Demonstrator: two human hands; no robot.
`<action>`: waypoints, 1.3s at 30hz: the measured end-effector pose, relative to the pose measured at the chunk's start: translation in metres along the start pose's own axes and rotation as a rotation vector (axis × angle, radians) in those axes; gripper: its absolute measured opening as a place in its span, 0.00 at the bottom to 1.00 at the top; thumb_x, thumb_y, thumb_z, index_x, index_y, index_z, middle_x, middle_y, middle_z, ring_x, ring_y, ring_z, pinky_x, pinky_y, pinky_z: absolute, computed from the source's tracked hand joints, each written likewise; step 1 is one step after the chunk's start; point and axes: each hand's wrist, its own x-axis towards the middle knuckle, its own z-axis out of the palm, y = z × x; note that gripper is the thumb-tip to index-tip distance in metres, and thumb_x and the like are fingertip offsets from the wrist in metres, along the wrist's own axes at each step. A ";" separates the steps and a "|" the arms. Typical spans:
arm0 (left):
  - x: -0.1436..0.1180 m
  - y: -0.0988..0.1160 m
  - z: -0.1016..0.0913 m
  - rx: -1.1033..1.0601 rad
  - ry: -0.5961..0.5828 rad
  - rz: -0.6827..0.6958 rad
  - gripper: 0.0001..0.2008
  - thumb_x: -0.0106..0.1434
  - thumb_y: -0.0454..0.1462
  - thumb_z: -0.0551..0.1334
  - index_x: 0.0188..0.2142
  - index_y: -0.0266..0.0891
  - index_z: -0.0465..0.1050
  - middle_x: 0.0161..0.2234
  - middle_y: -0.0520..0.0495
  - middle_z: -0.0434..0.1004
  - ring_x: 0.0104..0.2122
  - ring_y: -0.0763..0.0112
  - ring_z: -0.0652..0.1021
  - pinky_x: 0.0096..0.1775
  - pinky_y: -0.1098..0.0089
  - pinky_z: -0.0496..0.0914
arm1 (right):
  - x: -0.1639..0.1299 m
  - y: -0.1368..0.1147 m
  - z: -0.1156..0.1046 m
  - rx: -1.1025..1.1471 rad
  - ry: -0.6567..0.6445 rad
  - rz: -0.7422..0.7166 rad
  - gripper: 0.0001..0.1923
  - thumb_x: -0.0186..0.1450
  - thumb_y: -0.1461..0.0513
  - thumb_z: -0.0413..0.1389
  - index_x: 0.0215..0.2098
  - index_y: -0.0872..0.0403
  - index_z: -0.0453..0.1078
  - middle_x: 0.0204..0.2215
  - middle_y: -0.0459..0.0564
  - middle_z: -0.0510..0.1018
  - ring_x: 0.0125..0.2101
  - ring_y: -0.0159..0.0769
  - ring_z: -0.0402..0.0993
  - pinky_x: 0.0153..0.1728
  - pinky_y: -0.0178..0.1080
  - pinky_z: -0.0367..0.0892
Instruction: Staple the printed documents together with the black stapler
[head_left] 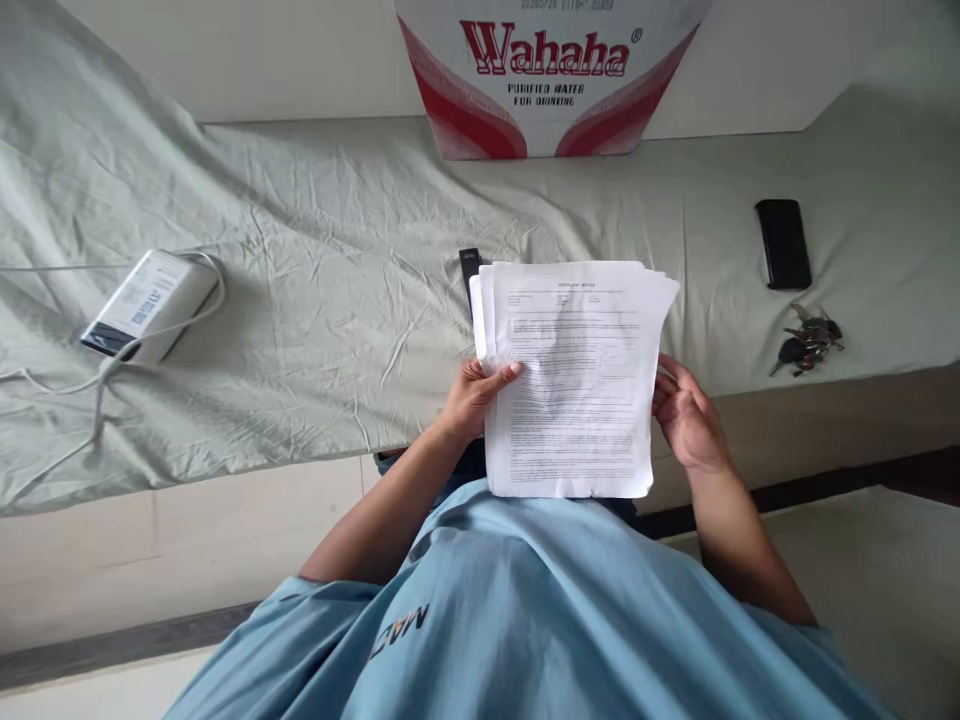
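Observation:
My left hand (475, 398) is closed on the left edge of a stack of printed papers (574, 390), thumb on top and the other fingers mostly hidden underneath. The sheets are slightly fanned at the left and upper right, and the top page carries dense small print. Beside the stack's right edge is my right hand (691, 418), its fingers loosely bent and apart. Its fingertips come up to the paper's edge, and whether they touch it I cannot tell. A black object (469, 265) pokes out from behind the stack's upper left corner.
A pale green cloth (322, 300) with wrinkles covers the surface ahead. At the back stands a Wahaha water carton (555, 110). A white box-shaped device (154, 305) with a white cable (97, 420) lies left. A black phone (782, 244) and keys (808, 342) lie right.

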 end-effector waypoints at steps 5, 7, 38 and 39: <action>0.010 -0.008 -0.005 -0.029 -0.044 0.009 0.27 0.45 0.53 0.88 0.37 0.39 0.89 0.36 0.42 0.91 0.38 0.52 0.90 0.44 0.58 0.85 | 0.041 -0.005 0.034 -0.103 0.004 -0.105 0.35 0.57 0.41 0.78 0.56 0.45 0.80 0.53 0.53 0.91 0.54 0.52 0.87 0.59 0.52 0.81; 0.014 -0.010 -0.009 -0.099 -0.032 0.024 0.29 0.47 0.57 0.87 0.38 0.40 0.88 0.37 0.43 0.91 0.44 0.49 0.90 0.50 0.54 0.85 | 0.052 0.001 0.046 -0.142 0.051 -0.164 0.29 0.59 0.42 0.77 0.52 0.46 0.82 0.51 0.51 0.91 0.53 0.52 0.88 0.60 0.53 0.80; 0.024 -0.010 -0.022 -0.209 -0.107 -0.059 0.32 0.60 0.62 0.78 0.53 0.43 0.84 0.52 0.38 0.90 0.67 0.35 0.80 0.63 0.43 0.80 | 0.046 -0.019 -0.019 -0.160 0.366 -0.307 0.16 0.64 0.49 0.74 0.44 0.47 0.87 0.44 0.53 0.91 0.54 0.56 0.86 0.61 0.56 0.78; 0.024 -0.011 -0.022 -0.207 -0.107 -0.059 0.32 0.61 0.62 0.77 0.53 0.43 0.84 0.52 0.39 0.90 0.67 0.36 0.80 0.63 0.43 0.80 | 0.044 -0.020 -0.018 -0.155 0.345 -0.297 0.15 0.64 0.49 0.74 0.45 0.46 0.87 0.45 0.53 0.91 0.56 0.57 0.85 0.62 0.56 0.77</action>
